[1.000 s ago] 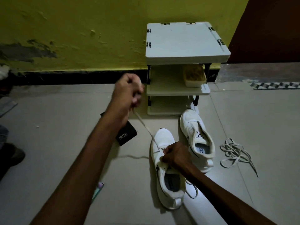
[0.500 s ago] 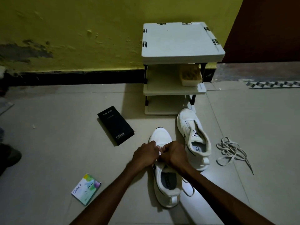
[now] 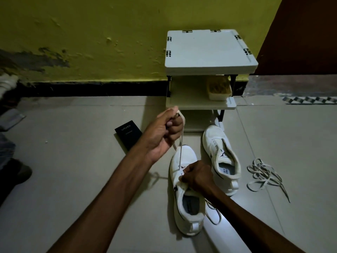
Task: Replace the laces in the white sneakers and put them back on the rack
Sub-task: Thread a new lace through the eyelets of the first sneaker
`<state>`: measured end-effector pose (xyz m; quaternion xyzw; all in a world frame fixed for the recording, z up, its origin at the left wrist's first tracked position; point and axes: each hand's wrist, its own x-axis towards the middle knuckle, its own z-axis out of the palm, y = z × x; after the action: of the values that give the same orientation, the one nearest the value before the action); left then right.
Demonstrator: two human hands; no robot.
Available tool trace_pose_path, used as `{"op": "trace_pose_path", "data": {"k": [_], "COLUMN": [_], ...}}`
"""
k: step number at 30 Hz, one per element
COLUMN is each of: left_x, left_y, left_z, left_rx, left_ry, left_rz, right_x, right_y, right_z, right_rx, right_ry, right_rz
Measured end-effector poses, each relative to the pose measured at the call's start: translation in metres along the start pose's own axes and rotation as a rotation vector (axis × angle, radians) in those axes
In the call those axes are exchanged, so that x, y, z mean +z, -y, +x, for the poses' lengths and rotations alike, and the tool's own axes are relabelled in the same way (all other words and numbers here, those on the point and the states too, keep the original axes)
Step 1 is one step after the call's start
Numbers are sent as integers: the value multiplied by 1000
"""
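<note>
Home interior, prob. an entry or hall corner. Yellow-green wall point(image 3: 91, 33), paint flaking, dark worn patch at left; black skirting point(image 3: 91, 89) along its base. Pale tile floor point(image 3: 73, 179) w/ grout lines. Small white plastic shoe rack point(image 3: 209, 50), 3 shelves, stands against the wall; tub point(image 3: 218, 88) on the mid shelf. White sneakers point(image 3: 213, 137), loose laces point(image 3: 262, 176) and a phone box point(image 3: 127, 132) lie on the floor nearby. Dim light. Dark red surface point(image 3: 300, 33) at right, poss. a door.

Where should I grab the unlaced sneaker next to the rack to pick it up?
Pinch the heel collar from above, on your near side. The unlaced sneaker stands upright, toe toward the rack, mouth open upward, heel nearest you, probably the easiest rim to hook.
</note>
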<state>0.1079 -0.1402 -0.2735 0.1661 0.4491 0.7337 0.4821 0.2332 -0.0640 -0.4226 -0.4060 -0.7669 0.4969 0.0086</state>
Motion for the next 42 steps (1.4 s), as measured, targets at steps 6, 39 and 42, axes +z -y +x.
{"op": "trace_pose_path", "data": {"k": [6, 39, 42], "left_x": [2, -45, -45], "left_y": [0, 134, 134], "left_z": [-2, -6, -7], "left_rx": [-58, -54, -42], "left_ry": [-71, -275, -262], "left_rz": [277, 1205, 1226], "right_x": [0, -31, -32], "right_y": [2, -5, -3], "right_z": [-1, -27, -27], "right_rx": [-1, 57, 59], "right_ry": [31, -80, -84], "right_rz": [14, 67, 67]}}
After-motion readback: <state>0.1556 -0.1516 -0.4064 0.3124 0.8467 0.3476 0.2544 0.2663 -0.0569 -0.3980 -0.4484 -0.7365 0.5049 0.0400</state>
